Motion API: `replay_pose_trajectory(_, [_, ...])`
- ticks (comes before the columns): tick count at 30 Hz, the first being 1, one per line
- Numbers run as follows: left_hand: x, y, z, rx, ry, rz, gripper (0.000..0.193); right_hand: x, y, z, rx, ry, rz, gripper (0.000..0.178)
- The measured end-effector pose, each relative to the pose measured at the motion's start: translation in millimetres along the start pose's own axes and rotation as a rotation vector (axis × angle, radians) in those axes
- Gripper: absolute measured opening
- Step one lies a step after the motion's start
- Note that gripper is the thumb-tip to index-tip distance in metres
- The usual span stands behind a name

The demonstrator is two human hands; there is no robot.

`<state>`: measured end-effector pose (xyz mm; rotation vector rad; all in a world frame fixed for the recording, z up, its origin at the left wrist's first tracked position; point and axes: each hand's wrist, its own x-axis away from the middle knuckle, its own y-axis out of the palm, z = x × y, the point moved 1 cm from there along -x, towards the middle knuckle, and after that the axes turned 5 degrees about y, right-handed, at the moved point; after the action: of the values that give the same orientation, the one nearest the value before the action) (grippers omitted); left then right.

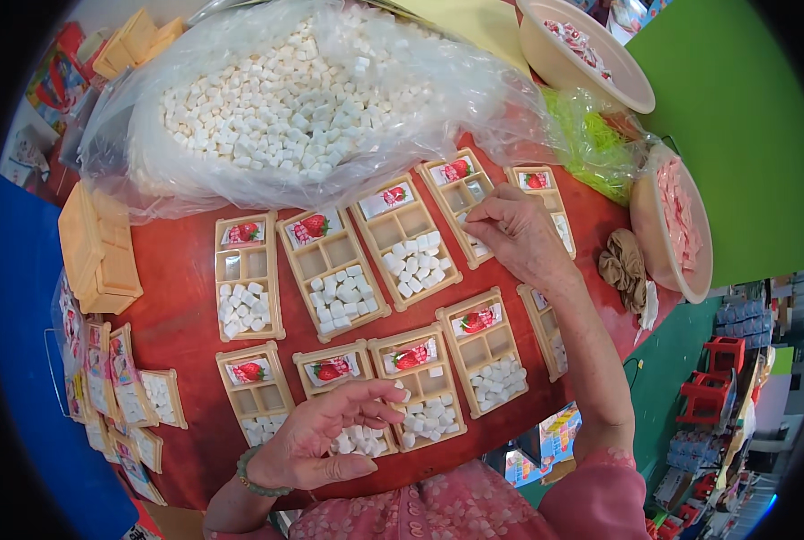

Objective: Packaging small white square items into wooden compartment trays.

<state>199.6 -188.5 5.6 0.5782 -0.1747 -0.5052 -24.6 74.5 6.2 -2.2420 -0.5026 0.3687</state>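
Two rows of light tan compartment trays lie on the red table, each with a strawberry-printed packet in its end section and white cube-shaped marshmallows in the large one. My right hand (521,236) reaches over a far-row tray (447,184), fingertips pinched together; whatever they hold is hidden. Part of that tray's large section is covered by the hand. Above the near row hovers my left hand (334,439), thumb and fingers apart, partly hiding a tray (332,367) below. A small white marshmallow (403,393) shows by its fingertips, beside another tray (417,342).
A big clear plastic bag (114,162) of marshmallows spreads across the far side. Stacked empty trays (100,252) and filled packs (118,387) sit at left. Right are a bowl of pink packets (703,256), a brown cloth (621,268) and a bowl of wrapped pieces (631,85).
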Motion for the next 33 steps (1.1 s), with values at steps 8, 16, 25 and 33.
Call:
replay_pose_trajectory(8, [2,-2,-5,-0.011,0.018,0.002,0.073,-3,4,-1,0.025,0.099,0.062,0.01])
replay_pose_trajectory(16, [2,-2,-7,0.02,-0.003,0.029,0.07,1,11,-11,0.222,0.009,0.113,0.01])
replay_pose_trajectory(25, [2,-2,-6,-0.003,-0.012,0.033,0.066,9,-1,-14,0.376,-0.093,0.051,0.006])
replay_pose_trajectory(33, [1,-3,-4,-0.037,0.012,0.029,0.06,19,-5,-16,0.224,-0.046,0.084,0.012])
